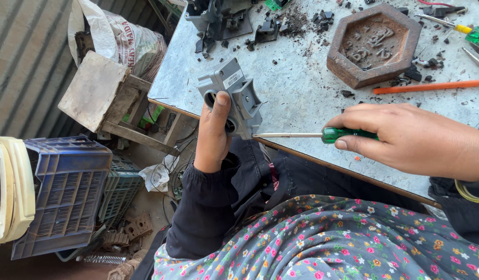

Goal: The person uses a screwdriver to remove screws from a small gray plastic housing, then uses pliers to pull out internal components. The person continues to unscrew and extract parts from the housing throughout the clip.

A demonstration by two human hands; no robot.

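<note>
Clearly the grey plastic housing (234,98) is stiff and probably light; the left hand (213,132) grips it at the near left table (301,93) edge, fingers wrapped around its body; the right hand (410,137) is closed on a green-handled screwdriver (322,135), tip at its side.

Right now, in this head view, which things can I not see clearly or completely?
- Head view: the screwdriver tip is hidden where it meets the grey plastic housing.
- The left hand covers the housing's near face; its fingers are behind it.
- The right hand hides most of the green handle.
- The top edge cuts off the dark part on the table.
- The debris there is too small to identify.
</note>
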